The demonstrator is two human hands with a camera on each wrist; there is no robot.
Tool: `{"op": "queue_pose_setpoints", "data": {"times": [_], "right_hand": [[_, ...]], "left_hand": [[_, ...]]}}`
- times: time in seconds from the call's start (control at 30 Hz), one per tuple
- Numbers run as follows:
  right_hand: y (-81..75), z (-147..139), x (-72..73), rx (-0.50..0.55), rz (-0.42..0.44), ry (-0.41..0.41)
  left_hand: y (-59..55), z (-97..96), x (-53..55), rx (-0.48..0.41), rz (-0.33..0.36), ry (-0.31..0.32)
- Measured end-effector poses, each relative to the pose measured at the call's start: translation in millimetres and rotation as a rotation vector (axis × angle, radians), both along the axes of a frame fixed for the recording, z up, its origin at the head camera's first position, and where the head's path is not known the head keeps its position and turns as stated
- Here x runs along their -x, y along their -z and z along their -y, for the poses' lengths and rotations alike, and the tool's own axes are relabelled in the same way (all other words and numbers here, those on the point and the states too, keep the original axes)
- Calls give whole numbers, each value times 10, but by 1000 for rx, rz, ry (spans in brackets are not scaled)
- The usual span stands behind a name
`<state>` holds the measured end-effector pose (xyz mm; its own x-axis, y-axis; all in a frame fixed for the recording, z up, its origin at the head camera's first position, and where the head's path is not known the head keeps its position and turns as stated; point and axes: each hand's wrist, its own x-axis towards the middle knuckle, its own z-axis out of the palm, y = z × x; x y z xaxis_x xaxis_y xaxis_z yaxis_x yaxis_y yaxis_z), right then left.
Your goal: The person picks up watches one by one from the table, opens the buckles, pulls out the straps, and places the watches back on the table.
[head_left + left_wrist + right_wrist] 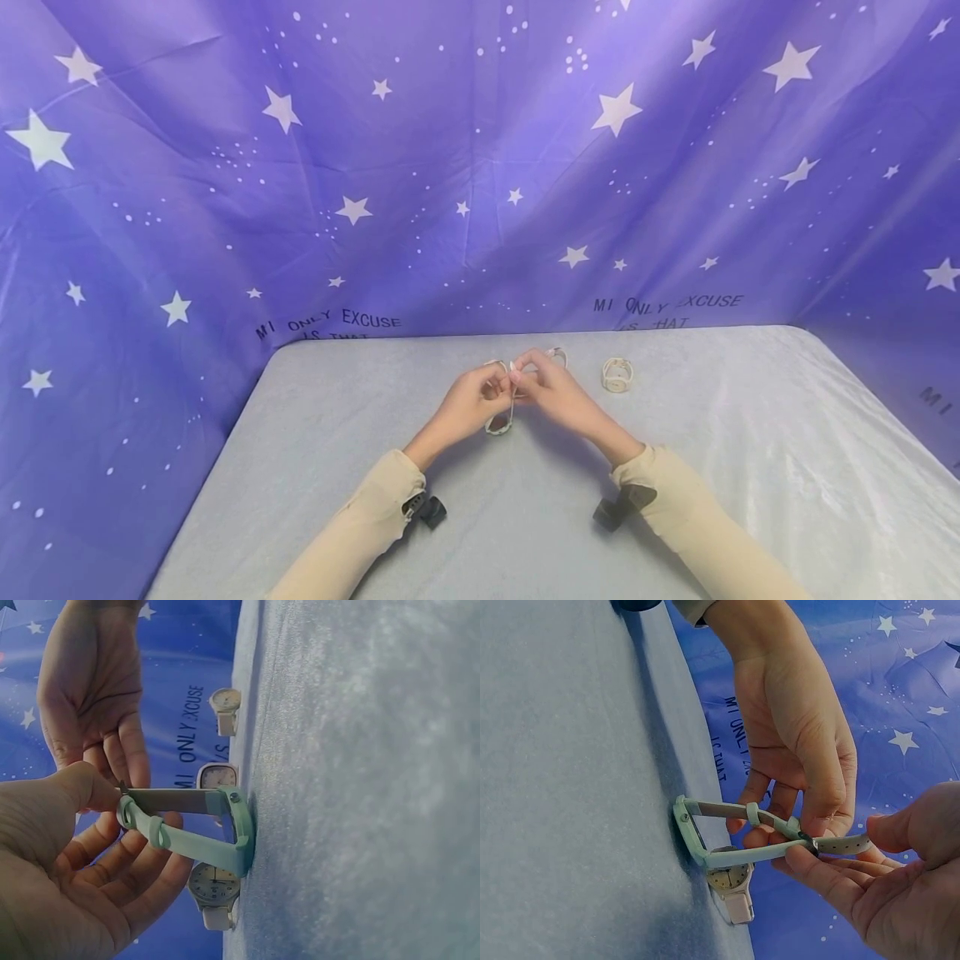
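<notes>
Both hands meet near the far edge of the desk (517,517), which is draped in plush, grey-blue cloth with a soft sheen. Between them is a mint-green watch (199,846), its smooth, rubbery-looking strap bent into a long loop, its rectangular case (244,847) hanging at six o'clock from the fingertips, twelve being away from the person. The left hand (471,403) has its grip pinched on the strap near the dark buckle (810,844); the right hand (558,393) has its grip, thumb and fingers, pinching the flat, holed strap end (844,845). From those fingertips, a round-dialled watch (215,883) stands at ten o'clock, a pink-rimmed, softly squared one (217,777) at two, and a cream watch (617,385), curled into a ring, at three. Behind, at twelve, glossy purple-blue fabric (420,125) hangs in creases, printed with white stars and dark lettering.
</notes>
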<state>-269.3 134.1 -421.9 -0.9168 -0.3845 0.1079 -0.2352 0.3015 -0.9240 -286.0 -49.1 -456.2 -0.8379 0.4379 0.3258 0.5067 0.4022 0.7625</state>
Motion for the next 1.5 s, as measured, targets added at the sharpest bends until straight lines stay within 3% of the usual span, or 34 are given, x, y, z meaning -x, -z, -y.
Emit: {"op": "queue_pose_setpoints", "data": {"times": [0.7, 1.0, 1.5], "right_hand": [[40, -41, 59, 26, 34, -1], [21, -36, 42, 26, 50, 4], [12, -22, 34, 16, 41, 10]], "left_hand": [[-37, 35, 11, -23, 110, -5], [-26, 25, -1, -56, 89, 37], [-11, 13, -9, -68, 60, -4]]}}
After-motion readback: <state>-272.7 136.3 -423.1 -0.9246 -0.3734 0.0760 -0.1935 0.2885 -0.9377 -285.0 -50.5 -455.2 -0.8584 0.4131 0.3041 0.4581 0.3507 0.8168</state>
